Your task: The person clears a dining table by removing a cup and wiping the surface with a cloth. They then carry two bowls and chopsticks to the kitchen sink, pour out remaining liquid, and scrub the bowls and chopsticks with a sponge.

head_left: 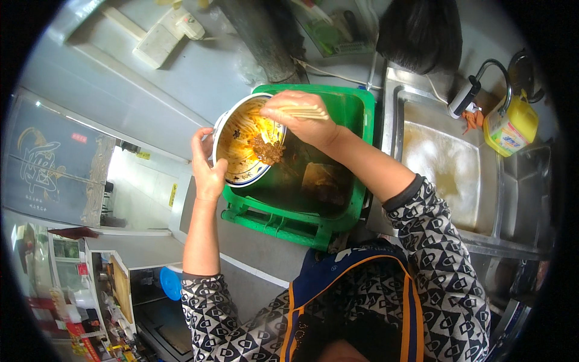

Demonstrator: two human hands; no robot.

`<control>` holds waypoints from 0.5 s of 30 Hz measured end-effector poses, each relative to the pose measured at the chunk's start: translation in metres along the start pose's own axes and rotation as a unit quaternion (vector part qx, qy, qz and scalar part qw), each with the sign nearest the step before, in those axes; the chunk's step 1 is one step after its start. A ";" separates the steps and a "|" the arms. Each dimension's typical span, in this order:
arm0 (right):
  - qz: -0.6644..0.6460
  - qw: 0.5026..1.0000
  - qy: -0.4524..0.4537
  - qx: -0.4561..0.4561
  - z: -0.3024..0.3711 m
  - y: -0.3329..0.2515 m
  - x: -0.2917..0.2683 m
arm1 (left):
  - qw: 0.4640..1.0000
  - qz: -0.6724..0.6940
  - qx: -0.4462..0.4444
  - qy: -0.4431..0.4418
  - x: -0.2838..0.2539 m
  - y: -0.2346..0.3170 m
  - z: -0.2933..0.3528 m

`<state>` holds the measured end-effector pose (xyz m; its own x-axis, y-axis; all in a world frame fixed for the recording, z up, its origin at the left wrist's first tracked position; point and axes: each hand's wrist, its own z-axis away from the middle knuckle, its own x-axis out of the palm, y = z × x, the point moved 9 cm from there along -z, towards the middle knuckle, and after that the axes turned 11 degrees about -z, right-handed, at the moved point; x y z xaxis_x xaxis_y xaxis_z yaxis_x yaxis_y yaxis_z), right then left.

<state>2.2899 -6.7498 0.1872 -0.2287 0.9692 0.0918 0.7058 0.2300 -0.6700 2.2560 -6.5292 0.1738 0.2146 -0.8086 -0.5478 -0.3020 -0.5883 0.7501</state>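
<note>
My left hand grips the outer rim of a white bowl with a dark blue edge, thumb on the near side. The bowl is tilted over a green bin. Orange, oily residue coats its inside, and a clump of brown food scraps sits at the lower right lip. My right hand is closed around several light wooden chopsticks above the bowl's right side; their lower ends are hidden. Dark waste and a pale brown piece show inside the bin.
On the right is a steel sink with foamy water, a black curved tap and a yellow jug at its edge. A dark pipe stands behind the bin, and a black bag hangs near the sink.
</note>
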 end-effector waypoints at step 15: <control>0.122 0.977 -0.173 -0.025 0.009 -0.007 0.033 | 1.000 0.012 -0.016 -0.005 0.002 -0.001 0.002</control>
<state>2.2714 -6.7202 0.1877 -0.2555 0.9099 -0.3268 0.7978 0.0074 -0.6029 2.2548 -6.5306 0.1709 0.1991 -0.8221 -0.5333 -0.2772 -0.5693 0.7740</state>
